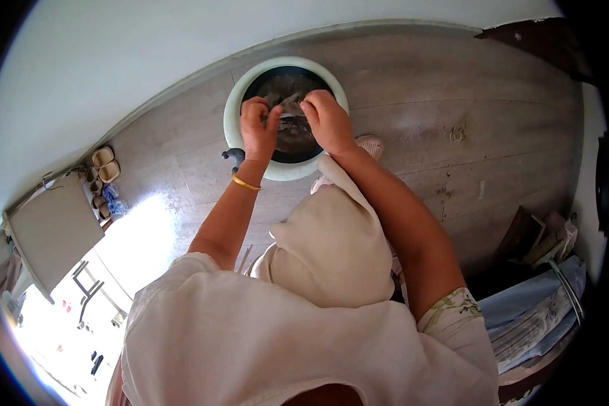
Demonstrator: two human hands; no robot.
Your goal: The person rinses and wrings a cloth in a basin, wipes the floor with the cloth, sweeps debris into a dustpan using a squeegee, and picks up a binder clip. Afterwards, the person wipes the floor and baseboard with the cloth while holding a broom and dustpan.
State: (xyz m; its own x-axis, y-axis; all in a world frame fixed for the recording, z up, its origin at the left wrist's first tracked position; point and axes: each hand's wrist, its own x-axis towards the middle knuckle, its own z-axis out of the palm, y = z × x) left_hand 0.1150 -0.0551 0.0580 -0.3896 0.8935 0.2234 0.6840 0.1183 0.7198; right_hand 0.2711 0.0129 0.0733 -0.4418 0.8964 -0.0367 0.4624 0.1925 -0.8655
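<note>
A round basin with a pale rim and a dark inside stands on the floor in front of me, with murky brownish water in it. Over the basin, my left hand has its fingers curled around one side of a grey, wet-looking clump. My right hand pinches the clump's other side, thumb against fingers. Whether it is cloth or something else I cannot make out. A yellow bangle circles my left wrist. A dark, knob-like object sits at the basin's lower left rim.
My shoes are close to the basin's right side. Several slippers and a blue plastic item lie by the left wall, near a pale panel. A box of folded things stands at the lower right.
</note>
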